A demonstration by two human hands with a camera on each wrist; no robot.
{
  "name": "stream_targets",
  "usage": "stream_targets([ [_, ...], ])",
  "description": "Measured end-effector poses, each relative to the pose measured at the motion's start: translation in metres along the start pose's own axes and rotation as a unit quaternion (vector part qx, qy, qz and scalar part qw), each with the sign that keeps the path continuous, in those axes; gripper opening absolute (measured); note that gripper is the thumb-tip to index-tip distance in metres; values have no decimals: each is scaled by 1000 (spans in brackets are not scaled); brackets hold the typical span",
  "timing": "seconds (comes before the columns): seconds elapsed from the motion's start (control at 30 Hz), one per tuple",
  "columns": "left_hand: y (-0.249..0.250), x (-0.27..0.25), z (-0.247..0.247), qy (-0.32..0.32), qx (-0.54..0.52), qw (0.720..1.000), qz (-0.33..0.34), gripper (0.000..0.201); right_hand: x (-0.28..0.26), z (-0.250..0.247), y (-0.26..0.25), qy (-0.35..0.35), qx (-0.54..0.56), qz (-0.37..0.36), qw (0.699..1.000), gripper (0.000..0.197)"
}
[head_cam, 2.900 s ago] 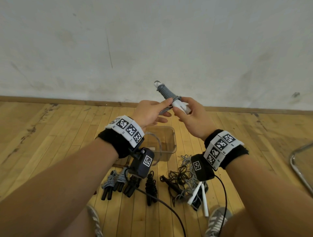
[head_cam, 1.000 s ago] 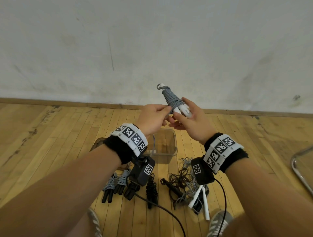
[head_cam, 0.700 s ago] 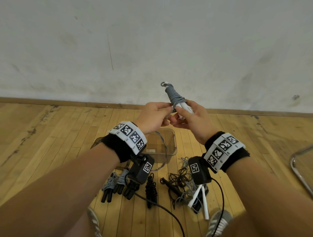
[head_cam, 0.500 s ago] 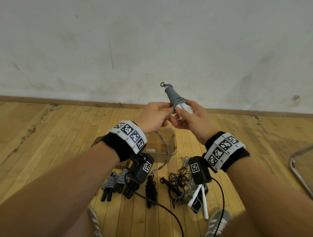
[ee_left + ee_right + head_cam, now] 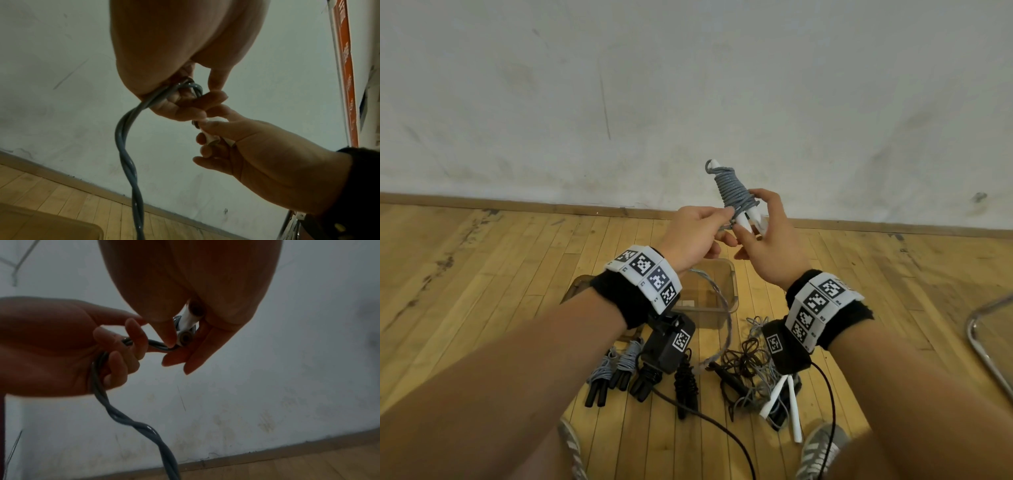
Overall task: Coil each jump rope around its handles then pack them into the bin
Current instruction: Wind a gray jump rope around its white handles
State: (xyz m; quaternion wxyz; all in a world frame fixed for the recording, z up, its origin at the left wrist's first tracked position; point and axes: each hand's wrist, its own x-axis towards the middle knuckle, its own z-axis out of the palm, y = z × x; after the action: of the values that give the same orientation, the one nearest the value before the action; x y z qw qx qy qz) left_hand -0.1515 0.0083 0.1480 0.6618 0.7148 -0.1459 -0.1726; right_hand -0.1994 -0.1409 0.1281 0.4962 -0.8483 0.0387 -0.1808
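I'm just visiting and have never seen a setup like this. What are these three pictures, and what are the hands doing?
No machine here: a person wears three cameras. The wide picture comes from the head, the two dim ones from the wrists, looking along the fingers. The checkered bands are markers on the wrists. The right hand holds two white handles with grey rope coiled round them. The left hand pinches the rope's loose tail, which hangs down twisted. On the wooden floor stand a clear bin, some ropes already coiled and a tangle still to do.
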Motion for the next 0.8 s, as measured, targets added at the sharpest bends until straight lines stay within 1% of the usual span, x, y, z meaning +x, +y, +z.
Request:
stream_targets([
  [0.1, 1, 0, 0, 23, -30, 999, -2, 40, -1, 3, 4, -17, -80, -50, 995, 52],
  [0.13, 1, 1, -1, 34, -33, 999, -4, 44, -3, 4, 4, -33, -77, -51, 995, 49],
  [0.23, 1, 2, -4, 58, -13, 998, -3, 54, -5, 5, -1, -81, -11, -23, 996, 37],
  [0.3, 1, 2, -5, 66, -4, 998, -4, 55, -5, 4, -5, -104, -10, -30, 994, 34],
  [0.33, 0, 2, -6, 72, -4, 997, -5, 54, -5, 4, -8, -115, -4, -34, 993, 34],
  [0.4, -1, 2, -7, 79, -12, 997, -9, 52, -4, 4, -9, -123, 27, -29, 992, 40],
  [0.43, -1, 3, -8, 76, -19, 997, -9, 51, -4, 4, -10, -122, 49, -19, 991, 47],
  [0.5, 0, 4, -10, 62, -33, 998, -5, 50, -2, 1, -9, -122, 109, 35, 986, 56],
  [0.53, 1, 4, -10, 53, -36, 998, -1, 49, -1, 0, -9, -131, 142, 69, 979, 54],
  [0.57, 1, 3, -9, 45, -36, 998, 4, 48, -1, -1, -9, -145, 161, 91, 972, 47],
  [0.6, 1, 3, -9, 39, -32, 999, 9, 48, -2, -2, -9, -156, 162, 93, 970, 40],
  [0.63, 1, 3, -8, 34, -24, 999, 11, 49, -1, -2, -8, -159, 149, 82, 973, 36],
  [0.7, -1, 3, -8, 28, -9, 999, 12, 50, -1, -1, -6, -138, 118, 54, 982, 36],
  [0.8, -3, 4, -8, 40, -10, 999, 24, 42, 4, -2, 0, -84, 48, 18, 995, 45],
])
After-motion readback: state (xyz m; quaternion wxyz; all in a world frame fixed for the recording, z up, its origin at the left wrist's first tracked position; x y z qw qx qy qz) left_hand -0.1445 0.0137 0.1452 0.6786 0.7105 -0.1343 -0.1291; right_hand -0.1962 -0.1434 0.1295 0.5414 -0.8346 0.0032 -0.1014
